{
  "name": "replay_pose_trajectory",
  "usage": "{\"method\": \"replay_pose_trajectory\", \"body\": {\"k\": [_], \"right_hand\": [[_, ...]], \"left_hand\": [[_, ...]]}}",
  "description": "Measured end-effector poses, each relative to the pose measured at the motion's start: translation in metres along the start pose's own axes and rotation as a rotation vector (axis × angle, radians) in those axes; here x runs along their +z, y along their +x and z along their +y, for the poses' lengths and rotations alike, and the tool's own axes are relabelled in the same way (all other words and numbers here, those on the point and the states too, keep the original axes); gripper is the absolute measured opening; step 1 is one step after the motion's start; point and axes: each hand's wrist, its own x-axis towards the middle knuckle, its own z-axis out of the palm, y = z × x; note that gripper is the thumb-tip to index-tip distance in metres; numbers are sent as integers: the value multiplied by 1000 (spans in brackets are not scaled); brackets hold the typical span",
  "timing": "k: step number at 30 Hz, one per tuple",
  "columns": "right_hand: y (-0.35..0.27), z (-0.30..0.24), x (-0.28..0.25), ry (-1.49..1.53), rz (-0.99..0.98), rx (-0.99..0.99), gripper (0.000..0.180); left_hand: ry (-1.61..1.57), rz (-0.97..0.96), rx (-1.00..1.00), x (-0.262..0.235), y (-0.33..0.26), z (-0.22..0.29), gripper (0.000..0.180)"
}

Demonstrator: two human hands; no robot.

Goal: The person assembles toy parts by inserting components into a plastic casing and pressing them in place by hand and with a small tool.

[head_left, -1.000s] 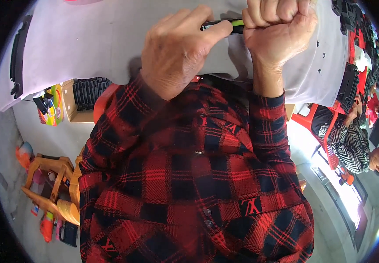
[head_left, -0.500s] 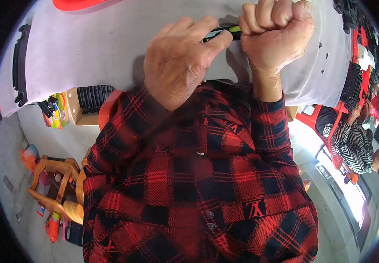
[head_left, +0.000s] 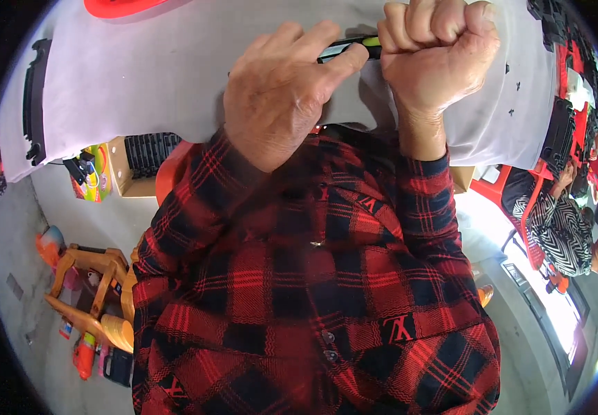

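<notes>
Over the near part of the cloth-covered table, both my hands are close together. In my right hand (head_left: 440, 61), the fingers are curled into a fist around a slim black and yellow-green tool handle (head_left: 372, 43), most of it hidden inside. The fingers of my left hand (head_left: 278, 97) are bent, with thumb and forefinger closed at a narrow black piece with a pale grey-blue face (head_left: 335, 50). It runs in line with the handle. Whether the two are joined cannot be made out, as the left fingers cover part of it.
A pale cloth (head_left: 140, 76) covers the table, with a red plastic dish (head_left: 123, 5) at the far left. Black slotted parts lie at the left edge (head_left: 36, 104) and right edge (head_left: 558, 135). Small black bits (head_left: 518, 86) lie rightward. A cardboard box (head_left: 133, 185) stands below; a person (head_left: 555, 225) sits right.
Both hands keep their grip and nearly the same place. My left hand has shifted very slightly to the left and up.
</notes>
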Motion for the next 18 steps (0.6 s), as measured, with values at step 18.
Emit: {"method": "replay_pose_trajectory", "body": {"k": [18], "right_hand": [[4,2,-9,107,-91,-78,54]], "left_hand": [[10,-39,-27,-4,2,4,42]]}}
